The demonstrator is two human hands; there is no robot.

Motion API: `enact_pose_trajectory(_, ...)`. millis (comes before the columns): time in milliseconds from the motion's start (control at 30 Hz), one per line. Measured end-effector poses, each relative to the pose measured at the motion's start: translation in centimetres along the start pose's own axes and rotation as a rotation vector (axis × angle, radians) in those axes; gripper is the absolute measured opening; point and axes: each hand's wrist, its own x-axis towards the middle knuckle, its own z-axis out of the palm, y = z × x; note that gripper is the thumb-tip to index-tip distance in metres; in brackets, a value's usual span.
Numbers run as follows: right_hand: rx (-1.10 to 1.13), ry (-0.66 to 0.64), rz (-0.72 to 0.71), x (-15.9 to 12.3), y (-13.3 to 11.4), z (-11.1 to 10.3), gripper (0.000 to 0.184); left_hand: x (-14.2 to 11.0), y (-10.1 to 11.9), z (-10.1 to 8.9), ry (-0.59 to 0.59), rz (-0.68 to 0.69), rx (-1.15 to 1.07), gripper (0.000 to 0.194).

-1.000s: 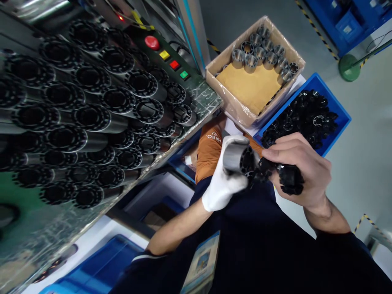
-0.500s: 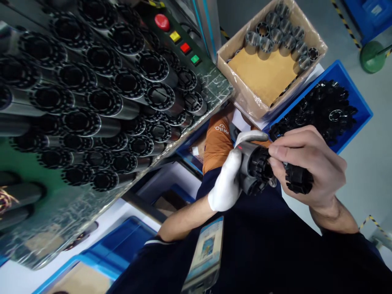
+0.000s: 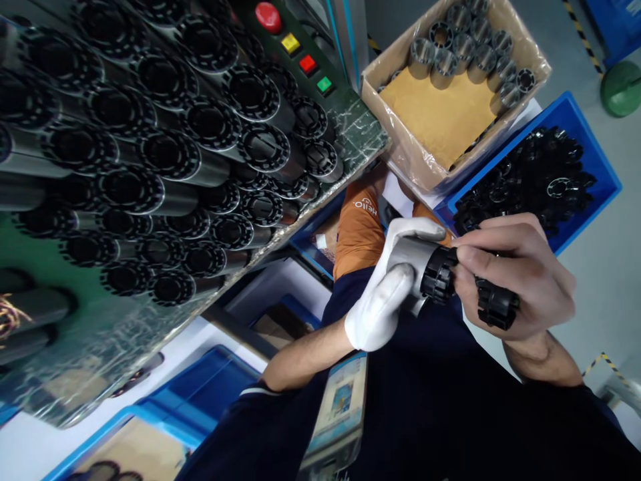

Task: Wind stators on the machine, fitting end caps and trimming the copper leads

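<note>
- Metal cylinder [image 3: 414, 260] sits between the hands, and the gloved left hand [image 3: 378, 300] is wrapped round it, gripping.
- Bare right hand [image 3: 525, 274] has its fingertips on a black toothed ring [image 3: 438, 275] at the cylinder's near end; looks mostly in place, though the exact fit is hidden.
- Second black ring [image 3: 498, 304] waits under those curled right fingers, apart from the cylinder, whose other end the glove covers: can't tell if it's capped.
- Out in the room, grey floor [image 3: 595, 274] spreads beyond the right hand.
- Green bench [image 3: 120, 341] left of the gloved hand, crowded with black-rimmed cylinders [image 3: 177, 198], seemingly the finished share.
- Cardboard carton [image 3: 400, 150] ahead of both hands: cylinders [image 3: 445, 67] stand inside, so plenty looks left.
- Blue bin [image 3: 598, 153] just past the right hand, heaped with loose black pieces [image 3: 531, 167].
- Red button [image 3: 268, 17], smallest, far beyond the left hand.
</note>
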Motion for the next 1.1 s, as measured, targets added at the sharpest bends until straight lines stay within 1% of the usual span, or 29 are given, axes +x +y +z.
enact_pose_trajectory(100, 0.028, -0.051, 0.093, -0.4, -0.1, 0.3, 0.034, 0.0, -0.3, -0.2, -0.018, 0.019, 0.002, 0.056)
enact_pose_trajectory(167, 0.004, -0.024, 0.081, -0.6, -0.1, 0.5, 0.034, -0.1, -0.5, -0.5, -0.012, 0.026, 0.017, 0.057)
enact_pose_trajectory(267, -0.046, 0.052, 0.017, -0.7, 0.0, 0.6, 0.029, -0.2, -0.6, -0.9, -0.060, 0.040, 0.035, 0.053)
enact_pose_trajectory(300, -0.036, 0.036, 0.029, -0.8, 0.0, 0.6, 0.029, -0.3, -0.7, -1.0, -0.082, 0.047, 0.040, 0.050)
enact_pose_trajectory(367, 0.004, -0.039, 0.095, -0.8, 0.0, 0.6, 0.031, -0.4, -0.8, -1.3, -0.105, 0.063, 0.054, 0.047)
enact_pose_trajectory(400, 0.008, -0.045, 0.099, -0.8, -0.1, 0.5, 0.031, -0.5, -0.9, -1.5, -0.106, 0.076, 0.063, 0.046)
enact_pose_trajectory(433, -0.008, -0.036, 0.096, -0.9, -0.2, 0.5, 0.031, -0.6, -1.0, -1.6, -0.104, 0.089, 0.075, 0.046)
enact_pose_trajectory(533, -0.101, 0.047, 0.072, -1.1, -0.6, 0.8, 0.032, -0.5, -1.4, -1.8, -0.099, 0.108, 0.109, 0.047)
enact_pose_trajectory(567, -0.116, 0.046, 0.088, -1.2, -0.7, 0.9, 0.033, -0.4, -1.5, -1.8, -0.101, 0.112, 0.119, 0.049)
enact_pose_trajectory(633, -0.110, -0.001, 0.124, -1.3, -0.8, 1.0, 0.035, -0.1, -1.7, -1.6, -0.110, 0.126, 0.140, 0.055)
enact_pose_trajectory(700, -0.070, -0.036, 0.110, -1.4, -0.7, 1.0, 0.036, 0.3, -1.7, -1.1, -0.097, 0.167, 0.162, 0.067)
enact_pose_trajectory(733, -0.040, -0.051, 0.102, -1.5, -0.5, 1.0, 0.036, 0.5, -1.7, -0.8, -0.068, 0.183, 0.168, 0.069)
enact_pose_trajectory(800, 0.034, -0.069, 0.121, -1.5, -0.3, 0.6, 0.033, 0.9, -1.4, -0.3, 0.027, 0.185, 0.124, 0.064)
enact_pose_trajectory(867, 0.161, -0.093, 0.210, -1.4, -0.2, -0.1, 0.029, 1.2, -1.0, -0.1, 0.091, 0.152, 0.016, 0.052)
enact_pose_trajectory(900, 0.237, -0.109, 0.268, -1.4, -0.2, -0.5, 0.028, 1.3, -0.8, -0.2, 0.103, 0.130, -0.034, 0.048)
enact_pose_trajectory(967, 0.382, -0.145, 0.362, -1.4, -0.2, -1.3, 0.026, 1.5, -0.4, -0.5, 0.095, 0.111, -0.041, 0.053)
enact_pose_trajectory(1033, 0.479, -0.199, 0.409, -1.3, -0.4, -2.2, 0.028, 1.5, -0.2, -0.8, 0.092, 0.132, 0.052, 0.062)
enact_pose_trajectory(1067, 0.503, -0.222, 0.420, -1.3, -0.5, -2.6, 0.030, 1.6, -0.1, -0.7, 0.086, 0.147, 0.077, 0.062)
enact_pose_trajectory(1100, 0.505, -0.237, 0.419, -1.3, -0.6, -2.9, 0.032, 1.6, 0.0, -0.6, 0.085, 0.170, 0.061, 0.058)
